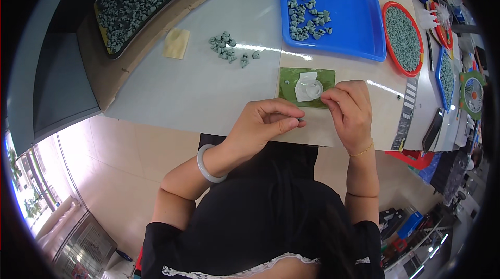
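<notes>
Blue tray beyond green mat

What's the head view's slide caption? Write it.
Left hand pinches a small dark piece; right hand beside white sheet on green mat; large blue tray beyond.

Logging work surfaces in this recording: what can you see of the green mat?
The green mat is a flat, glossy, olive rectangle, material unclear. It lies on the pale table, nearer the person than the blue tray. A white piece with a rounded part covers its middle, a small greyish bit left of that. The left hand and right hand overlap its near corners; contact uncertain.
</notes>
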{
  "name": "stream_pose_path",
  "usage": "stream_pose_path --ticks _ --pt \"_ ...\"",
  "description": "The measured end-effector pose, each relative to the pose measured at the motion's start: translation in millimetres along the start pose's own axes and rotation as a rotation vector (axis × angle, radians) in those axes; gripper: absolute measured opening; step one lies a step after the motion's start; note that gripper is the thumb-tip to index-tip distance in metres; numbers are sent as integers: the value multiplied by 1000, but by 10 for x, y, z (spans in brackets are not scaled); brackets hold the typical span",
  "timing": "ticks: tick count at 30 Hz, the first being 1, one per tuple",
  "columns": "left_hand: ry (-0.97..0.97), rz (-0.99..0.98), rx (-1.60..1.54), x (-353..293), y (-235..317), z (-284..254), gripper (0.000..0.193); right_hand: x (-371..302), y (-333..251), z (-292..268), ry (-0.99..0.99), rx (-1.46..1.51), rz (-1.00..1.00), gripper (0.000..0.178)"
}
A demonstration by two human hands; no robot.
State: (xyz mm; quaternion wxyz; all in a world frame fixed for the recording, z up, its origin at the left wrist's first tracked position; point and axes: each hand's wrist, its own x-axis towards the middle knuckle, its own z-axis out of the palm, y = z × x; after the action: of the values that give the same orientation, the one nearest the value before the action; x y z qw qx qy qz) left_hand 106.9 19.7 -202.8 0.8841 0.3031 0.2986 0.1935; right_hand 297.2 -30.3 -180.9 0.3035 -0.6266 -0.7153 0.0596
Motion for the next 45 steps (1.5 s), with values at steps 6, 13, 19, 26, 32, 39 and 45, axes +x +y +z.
stream_pose_path --ticks 6,13,19,26,32,39,45 --pt "38 -50 -73 -13 44 10 20 11 -18 11 8 19 18 16" --pt "3 -55 -96 -18 20 0 22 -107 -126 7 24 390 237 12" --pt "-20 -10 -114 6 -32 0 23 -182 -268 95 38 466 200 14" --pt "8 -21 -106 -4 -33 33 22 -192 -298 156 96 374 119 15" --pt "32 -30 -38 -9 5 71 18 -228 -264 166 162 214 -56 22" --pt "-1 -54 51 -7 45 103 16 -250 -105 114 88 271 -201 25" --pt "0 160 285 163 308 168 17 -351 -60 92 239 455 -45 21"
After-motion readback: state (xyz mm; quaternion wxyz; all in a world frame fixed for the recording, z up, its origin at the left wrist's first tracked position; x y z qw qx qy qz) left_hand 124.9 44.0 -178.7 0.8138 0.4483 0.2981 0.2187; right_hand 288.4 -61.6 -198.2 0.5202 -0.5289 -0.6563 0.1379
